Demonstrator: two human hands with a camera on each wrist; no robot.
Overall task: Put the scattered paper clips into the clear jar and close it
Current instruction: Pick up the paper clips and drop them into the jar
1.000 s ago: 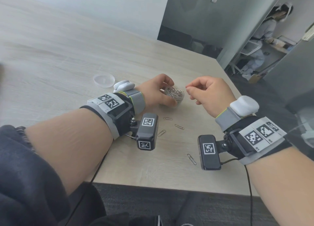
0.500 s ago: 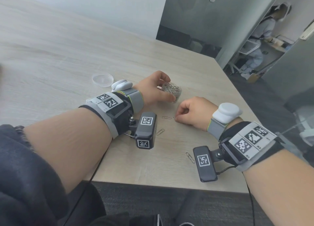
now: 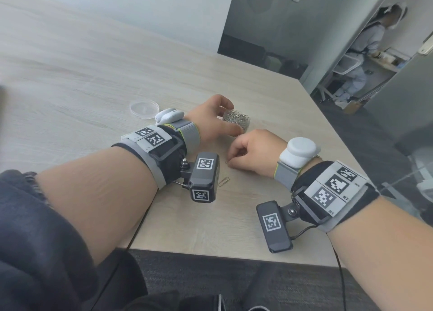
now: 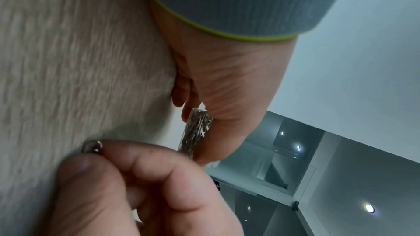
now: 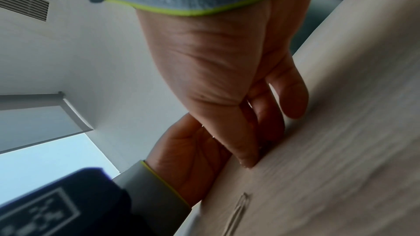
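Left hand (image 3: pixel 210 118) cups the open jar (image 3: pixel 236 121); right hand (image 3: pixel 253 153) pinches a clip (image 4: pixel 92 146) off the surface (image 3: pixel 70 64), lid (image 3: pixel 144 108) upper left, another clip (image 3: pixel 223 182) beside the wrist camera (image 3: pixel 203 177).

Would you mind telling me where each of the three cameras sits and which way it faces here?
Head: worn on the head, looking forward and down at the table; shows both forearms, the left hand on the jar, the right hand.
Left wrist: under the left wrist, looking along the palm toward the jar.
Right wrist: under the right wrist, looking along the right hand; the left hand lies beyond.
Shared: head and left wrist views both show the right hand pinching a paper clip.
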